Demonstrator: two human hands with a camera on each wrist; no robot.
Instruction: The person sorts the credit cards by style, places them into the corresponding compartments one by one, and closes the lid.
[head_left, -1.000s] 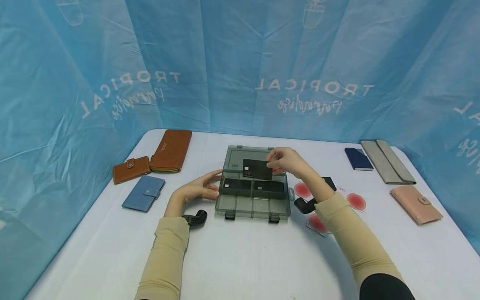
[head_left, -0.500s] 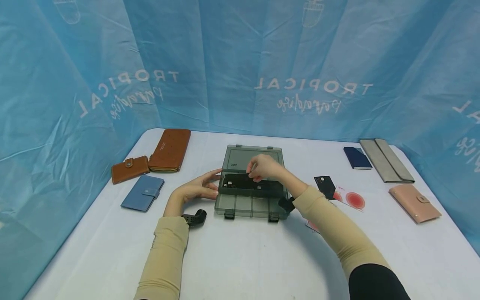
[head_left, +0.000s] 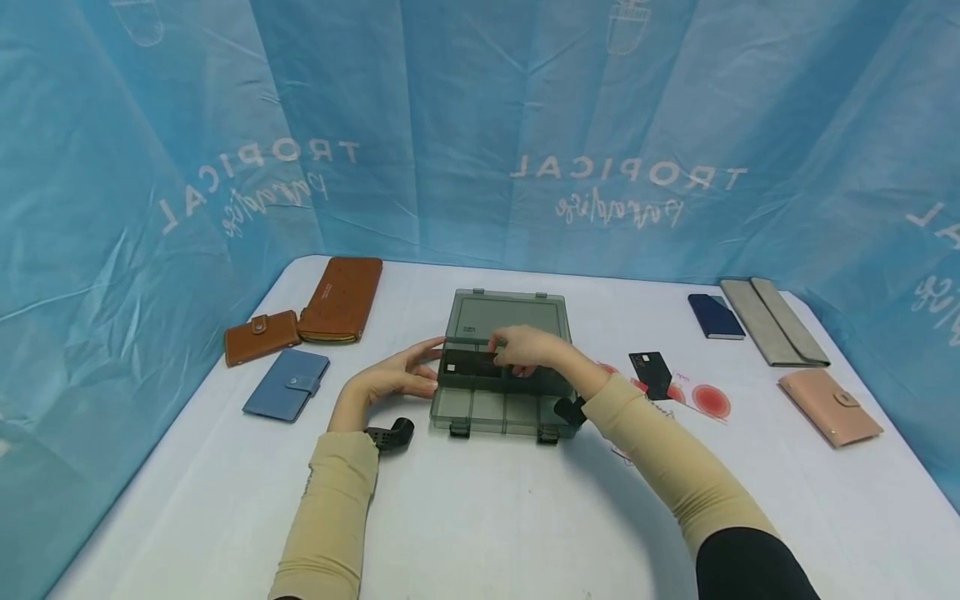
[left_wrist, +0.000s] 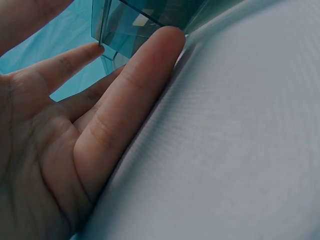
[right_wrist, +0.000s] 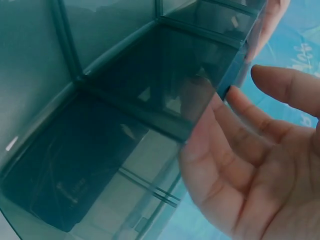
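Observation:
A translucent grey-green divided plastic box (head_left: pixel 512 315) lies with its lid back. My left hand (head_left: pixel 397 372) rests at the box's left side; in the left wrist view its straight fingertips touch the clear wall (left_wrist: pixel 127 37). Over the middle compartments is my right hand (head_left: pixel 525 348), its fingertips dipped in beside a black card (head_left: pixel 468 363) that lies in the left one. The right wrist view has the thumb apart from the loosely bent fingers (right_wrist: pixel 215 160), with nothing pinched between them. Another black card (right_wrist: pixel 75 170) lies in the neighbouring compartment.
To the left lie a brown zip wallet (head_left: pixel 343 300), a brown snap wallet (head_left: pixel 261 338) and a blue wallet (head_left: pixel 287 386). At right are a black card (head_left: pixel 651 375), red-circled cards (head_left: pixel 710 401), a navy booklet (head_left: pixel 716 317), a grey folding case (head_left: pixel 776 322) and a pink wallet (head_left: pixel 830 408).
My right hand has carried a black VIP card from above the lid down into the left middle compartment and let go of it. The left hand stays at the box's side.

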